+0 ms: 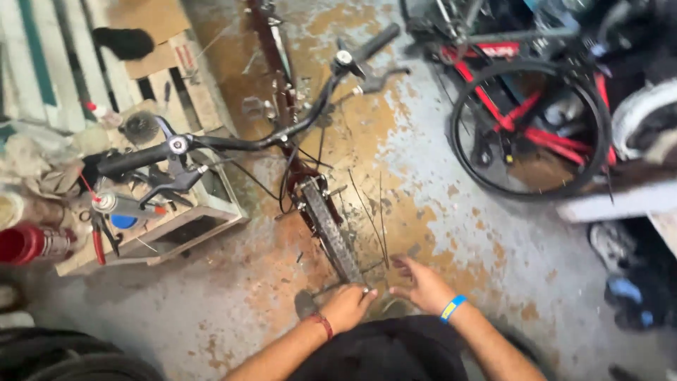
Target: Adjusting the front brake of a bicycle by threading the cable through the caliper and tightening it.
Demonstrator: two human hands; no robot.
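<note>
- My left hand (347, 305), with a red band at the wrist, is curled at the bottom of the bicycle's front wheel (331, 233). The fingertips pinch something small and metallic by the tyre, but I cannot tell what it is.
- My right hand (422, 283), with a blue wristband (452, 307), is released, fingers spread flat and hovering just beside the wheel on its right, holding nothing.
- The wheel stands on the stained concrete floor (451, 233) right in front of me. The dark red frame rises behind it, and the handlebar (247, 141) is turned across the view with its brake levers hanging.
- To work well here, I judge the left hand should keep its pinch firm and low, while the right comes in to steady the tyre so the wheel does not swing with the handlebar.
- Thin loose spokes (377, 219) lie on the floor just right of the wheel, so I would keep the right hand's sweep short and avoid scattering them.
- On the left, a wooden crate (211, 212) with pliers, a spray can and small tools sits near the wheel, which makes that side tight.
- On the right, the floor lies bare as far as the red bicycle (529, 127), which is well apart, and that is the better room for elbows.
- Dark tyres (70, 356) crowd the lower left corner.
</note>
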